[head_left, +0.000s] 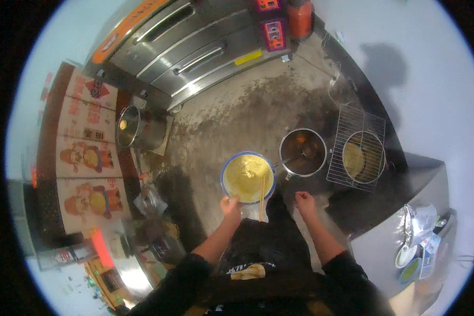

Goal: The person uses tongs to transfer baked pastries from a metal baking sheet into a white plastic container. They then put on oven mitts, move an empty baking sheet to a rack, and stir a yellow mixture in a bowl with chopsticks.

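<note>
A white basin with a blue rim (222,179) stands in front of me, holding a yellow, batter-like mixture (245,181) with a paler lump on top. My left hand (231,205) is closed on the near-left rim of this basin. A pair of long wooden chopsticks (262,197) leans over the near-right rim, with the tips in the mixture. My right hand (305,202) is right of the basin, off the chopsticks, its fingers curled together; whether anything small is in them cannot be made out. Beyond it stands a metal pot (326,152) with dark contents and a ladle-like utensil.
A wire rack (371,118) lies across another round pot (383,163) at the right. Far left stands a tall steel pot (152,131), beside printed cartons (92,160). A steel oven (195,52) fills the back. Containers (411,266) sit on a grey surface (374,245) at the lower right.
</note>
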A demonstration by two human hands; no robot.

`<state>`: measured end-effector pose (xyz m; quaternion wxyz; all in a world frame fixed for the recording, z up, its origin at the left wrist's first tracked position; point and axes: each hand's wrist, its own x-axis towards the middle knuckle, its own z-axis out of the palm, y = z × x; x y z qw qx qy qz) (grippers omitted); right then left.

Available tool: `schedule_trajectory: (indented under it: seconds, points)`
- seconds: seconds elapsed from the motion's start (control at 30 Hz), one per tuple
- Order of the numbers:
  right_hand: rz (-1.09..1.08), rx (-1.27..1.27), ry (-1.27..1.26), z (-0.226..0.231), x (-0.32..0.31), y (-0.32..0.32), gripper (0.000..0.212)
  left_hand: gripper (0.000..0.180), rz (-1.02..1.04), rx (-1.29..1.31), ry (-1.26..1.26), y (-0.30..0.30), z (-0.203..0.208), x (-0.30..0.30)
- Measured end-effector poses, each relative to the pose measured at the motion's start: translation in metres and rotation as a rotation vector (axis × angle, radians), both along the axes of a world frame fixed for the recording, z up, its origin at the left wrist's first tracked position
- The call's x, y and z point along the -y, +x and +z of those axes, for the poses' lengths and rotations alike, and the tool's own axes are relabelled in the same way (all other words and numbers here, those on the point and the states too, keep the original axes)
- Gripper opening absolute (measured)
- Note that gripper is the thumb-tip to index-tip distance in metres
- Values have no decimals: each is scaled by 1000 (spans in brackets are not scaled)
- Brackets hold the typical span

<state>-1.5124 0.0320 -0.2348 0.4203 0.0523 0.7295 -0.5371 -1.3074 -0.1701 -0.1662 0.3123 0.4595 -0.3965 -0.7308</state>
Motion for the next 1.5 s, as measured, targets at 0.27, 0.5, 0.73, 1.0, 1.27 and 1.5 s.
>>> schedule_trajectory:
  seconds: [0.27, 0.5, 0.73, 1.0, 1.27, 1.5]
  points:
    - [-424, 886, 40, -187, 140, 14, 64, 44, -166, 12, -9, -23, -28, 91]
    - [-1108, 1071, -567, -244, 221, 3, 46, 56, -374, 145, -34, -8, -82, 181]
    - [-826, 728, -140, -231, 147, 48, 41, 37, -388, 255, 132, -19, -63, 234]
    - [-222, 6, 850, -155, 121, 108, 50, 29, -638, 149, 15, -32, -39, 256]
    - [-386, 31, 903, -86, 143, 124, 52, 25, -615, 97, 92, -40, -47, 262]
    - [-491, -26, 834, -78, 149, 132, 48, 18, -625, 96, 74, -47, -19, 250]
